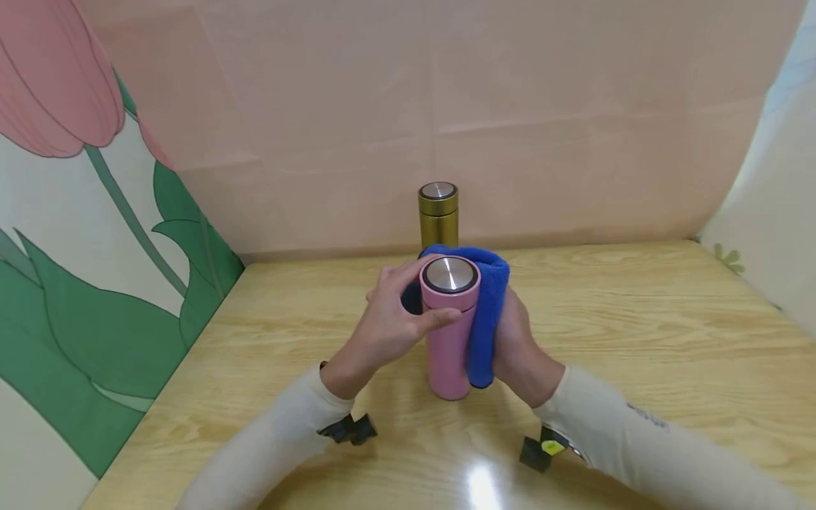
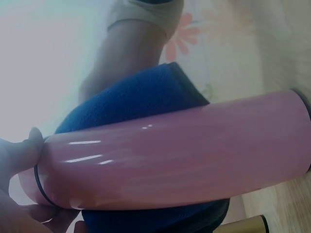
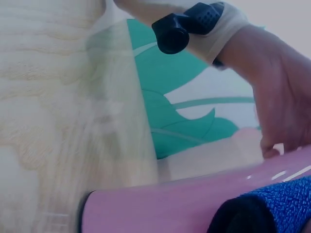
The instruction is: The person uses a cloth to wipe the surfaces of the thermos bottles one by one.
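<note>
A pink thermos flask (image 1: pixel 448 354) with a silver-topped lid stands in front of me. My left hand (image 1: pixel 392 319) grips it around the lid and neck, thumb across the near side. My right hand (image 1: pixel 515 333) holds a folded blue cloth (image 1: pixel 489 304) against the flask's right side, and the cloth wraps around behind it. In the left wrist view, blue cloth (image 2: pixel 136 97) shows on both sides of the shiny pink body (image 2: pixel 170 155). The right wrist view shows the cloth's fuzzy surface (image 3: pixel 286 199) against the flask; the right fingers are mostly hidden there.
A gold thermos flask (image 1: pixel 438 219) stands behind the pink one, partly covered by the cloth. The light wooden table (image 1: pixel 637 340) meets a pinkish backdrop (image 1: pixel 306 142) at the back. At the left is a panel with a painted tulip (image 1: pixel 57 78).
</note>
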Action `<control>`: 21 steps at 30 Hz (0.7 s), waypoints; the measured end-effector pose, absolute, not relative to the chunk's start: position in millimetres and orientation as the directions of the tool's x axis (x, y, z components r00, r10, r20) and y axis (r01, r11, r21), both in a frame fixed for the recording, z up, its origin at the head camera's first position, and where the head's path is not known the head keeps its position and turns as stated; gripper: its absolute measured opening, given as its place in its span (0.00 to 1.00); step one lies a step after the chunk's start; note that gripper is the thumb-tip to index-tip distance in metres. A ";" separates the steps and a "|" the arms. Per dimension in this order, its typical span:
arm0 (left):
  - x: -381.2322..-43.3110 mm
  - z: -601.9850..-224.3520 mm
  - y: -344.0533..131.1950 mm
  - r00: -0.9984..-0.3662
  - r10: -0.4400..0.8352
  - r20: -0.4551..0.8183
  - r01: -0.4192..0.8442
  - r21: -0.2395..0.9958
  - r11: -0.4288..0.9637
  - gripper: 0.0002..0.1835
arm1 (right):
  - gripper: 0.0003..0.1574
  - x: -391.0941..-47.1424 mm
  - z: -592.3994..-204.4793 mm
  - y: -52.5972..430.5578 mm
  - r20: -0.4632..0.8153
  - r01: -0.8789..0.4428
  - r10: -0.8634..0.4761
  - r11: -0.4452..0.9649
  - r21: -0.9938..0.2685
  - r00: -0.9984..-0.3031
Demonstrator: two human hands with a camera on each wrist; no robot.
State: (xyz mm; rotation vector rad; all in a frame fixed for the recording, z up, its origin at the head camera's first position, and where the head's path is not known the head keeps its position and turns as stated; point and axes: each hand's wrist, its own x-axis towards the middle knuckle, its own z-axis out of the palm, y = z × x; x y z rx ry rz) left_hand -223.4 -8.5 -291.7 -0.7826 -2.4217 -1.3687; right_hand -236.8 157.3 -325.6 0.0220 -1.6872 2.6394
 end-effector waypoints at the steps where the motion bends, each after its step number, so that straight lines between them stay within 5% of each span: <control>1: -222.8 -291.9 -8.1 -0.826 0.322 0.462 0.562 0.718 0.411 0.34 | 0.22 -235.0 -323.5 156.4 0.026 -0.043 0.049 -0.394 -0.918 -0.998; 11: -223.0 -294.7 -1.9 -0.852 0.262 0.454 0.523 0.764 0.378 0.36 | 0.25 -234.1 -311.7 151.1 0.210 -0.240 0.172 -0.175 -0.955 -0.962; 21: -224.3 -287.8 -9.5 -0.820 0.240 0.519 0.568 0.687 0.453 0.37 | 0.22 -238.6 -316.5 144.1 0.118 -0.155 0.169 -0.224 -0.962 -0.978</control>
